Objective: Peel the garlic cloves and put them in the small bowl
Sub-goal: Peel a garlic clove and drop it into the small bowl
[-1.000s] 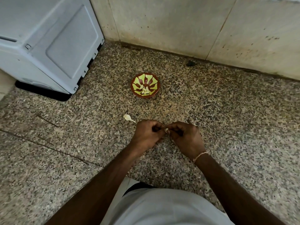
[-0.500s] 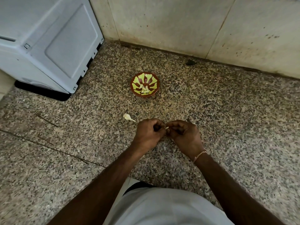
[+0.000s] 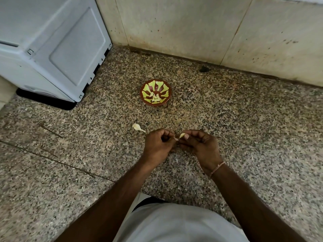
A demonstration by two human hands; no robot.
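A small brown bowl (image 3: 146,86) with a yellow-green pattern sits on the speckled stone floor, with several pale peeled cloves (image 3: 156,98) in it. Nearer to me, my right hand (image 3: 201,147) pinches a pale garlic clove (image 3: 182,135) between thumb and fingers. My left hand (image 3: 158,145) is curled beside it, its fingertips pinching a thin bit of skin at the clove's end. Both hands hover just above the floor, well short of the bowl. A loose unpeeled clove (image 3: 137,126) with a thin tail lies on the floor just left of my left hand.
A white appliance (image 3: 52,42) on a black base stands at the left rear. A stained wall (image 3: 192,28) runs along the back. A dark spot (image 3: 203,69) lies by the wall's foot. A small pale scrap (image 3: 176,160) lies between my wrists. My white clothing (image 3: 174,224) fills the bottom.
My hands have drawn slightly apart, and the pale clove now shows between the fingertips. The bowl and loose clove have not moved.
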